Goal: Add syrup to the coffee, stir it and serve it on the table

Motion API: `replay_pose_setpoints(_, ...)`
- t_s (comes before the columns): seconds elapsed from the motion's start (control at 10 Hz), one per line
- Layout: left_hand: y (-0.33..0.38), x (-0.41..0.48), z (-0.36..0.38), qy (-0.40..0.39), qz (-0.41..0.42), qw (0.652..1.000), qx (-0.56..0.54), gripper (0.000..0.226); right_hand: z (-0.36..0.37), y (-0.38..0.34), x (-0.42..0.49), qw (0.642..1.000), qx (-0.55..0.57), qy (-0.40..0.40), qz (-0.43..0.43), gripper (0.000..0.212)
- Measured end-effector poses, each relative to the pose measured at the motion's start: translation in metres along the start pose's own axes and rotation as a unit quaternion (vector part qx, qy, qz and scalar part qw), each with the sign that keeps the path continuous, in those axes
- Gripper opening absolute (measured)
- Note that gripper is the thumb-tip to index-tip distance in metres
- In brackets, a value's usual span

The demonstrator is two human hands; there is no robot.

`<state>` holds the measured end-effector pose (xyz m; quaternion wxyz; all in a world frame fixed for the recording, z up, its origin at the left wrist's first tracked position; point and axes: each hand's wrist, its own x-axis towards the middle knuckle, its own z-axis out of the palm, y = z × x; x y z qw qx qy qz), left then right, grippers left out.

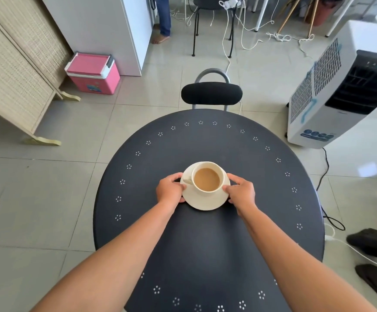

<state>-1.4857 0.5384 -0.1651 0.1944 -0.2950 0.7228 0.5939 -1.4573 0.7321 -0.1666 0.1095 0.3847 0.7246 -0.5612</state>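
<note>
Dark round table (205, 239); both hands (170, 189) gripping saucer (205, 202); underside hidden

Both forearms are seen bare to the frame's edge; nothing is worn on the left hand (170, 189) or right hand (242, 192).

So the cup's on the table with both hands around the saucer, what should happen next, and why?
Probably let go: ease both hands outward off the saucer. The cup, full of milky coffee, sits upright on it near the middle of the dark round table, well inside the edge. The left hand and right hand grip opposite sides of the rim, so a slow, level release seems safest against a spill.
</note>
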Motion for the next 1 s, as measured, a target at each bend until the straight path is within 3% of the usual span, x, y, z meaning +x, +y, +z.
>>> replay_pose_setpoints(0.7,-0.015,0.005,0.006,0.017,0.040,0.996,0.083,0.039,-0.003,0.008,0.006,0.997,-0.068,0.007,-0.025,0.042)
replay_pose_setpoints(1.0,-0.016,0.003,0.005,0.008,0.075,0.992,0.106,0.044,-0.014,0.004,0.005,0.991,-0.114,-0.019,-0.061,0.053)
